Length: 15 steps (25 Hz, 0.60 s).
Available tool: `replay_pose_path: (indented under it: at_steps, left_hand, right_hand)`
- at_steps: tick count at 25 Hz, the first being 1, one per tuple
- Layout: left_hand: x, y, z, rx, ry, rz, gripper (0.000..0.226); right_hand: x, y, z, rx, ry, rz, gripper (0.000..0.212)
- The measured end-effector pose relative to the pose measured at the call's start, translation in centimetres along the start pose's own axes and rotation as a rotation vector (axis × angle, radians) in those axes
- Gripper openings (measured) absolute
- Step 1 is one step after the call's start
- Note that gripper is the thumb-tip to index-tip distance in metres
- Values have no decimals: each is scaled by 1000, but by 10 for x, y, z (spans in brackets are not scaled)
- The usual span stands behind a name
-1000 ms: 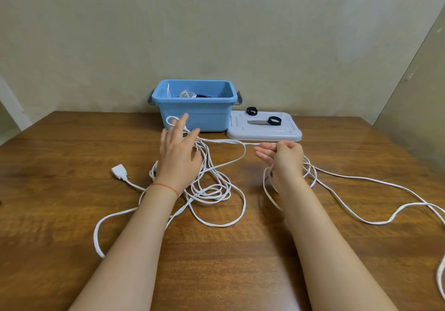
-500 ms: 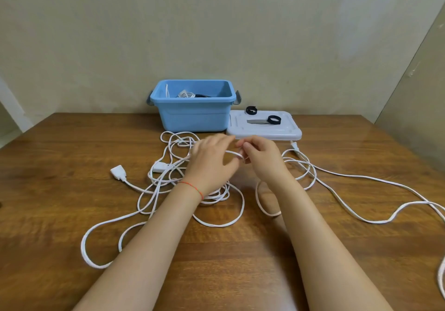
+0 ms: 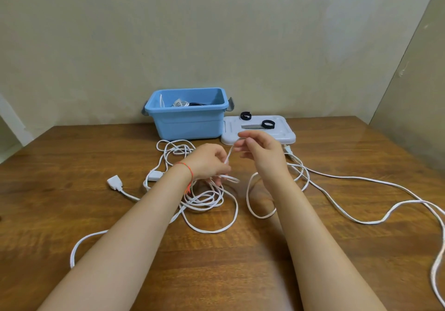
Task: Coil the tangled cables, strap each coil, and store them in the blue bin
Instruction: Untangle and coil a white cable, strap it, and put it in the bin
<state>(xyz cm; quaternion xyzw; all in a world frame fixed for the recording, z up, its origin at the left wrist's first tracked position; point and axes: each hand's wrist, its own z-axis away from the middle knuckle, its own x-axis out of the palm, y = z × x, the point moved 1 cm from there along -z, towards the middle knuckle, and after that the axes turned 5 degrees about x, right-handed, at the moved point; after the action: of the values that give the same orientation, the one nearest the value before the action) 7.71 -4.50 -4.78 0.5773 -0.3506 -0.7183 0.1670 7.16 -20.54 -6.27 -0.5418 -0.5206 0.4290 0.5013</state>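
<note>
A long white cable (image 3: 209,200) lies tangled in loops on the wooden table, with a white plug end (image 3: 115,182) at the left and a long run trailing off to the right. My left hand (image 3: 209,161) grips a strand of it above the tangle. My right hand (image 3: 260,151) pinches the same strand just to the right, a little higher. The blue bin (image 3: 187,122) stands open at the back against the wall, with coiled cables inside. Two black straps (image 3: 268,124) lie on the white lid.
The white bin lid (image 3: 284,137) lies flat right of the bin. A wall closes the back and another surface angles in at the far right. Cable runs cross the table's right side to its edge.
My hands came together over the tangle and lifted a strand between them. The left hand moved right from the loops near the bin; the cable's left part shifted.
</note>
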Motion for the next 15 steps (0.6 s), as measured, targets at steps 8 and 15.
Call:
replay_pose_path:
  at_steps: [8, 15]
  left_hand:
    - [-21, -25, -7, -102, 519, -704, 27]
    - [-16, -8, -6, -109, 532, -860, 30]
  right_hand:
    - [-29, 7, -7, 118, 586, 66, 36]
    - [-17, 9, -4, 162, 509, 1043, 55]
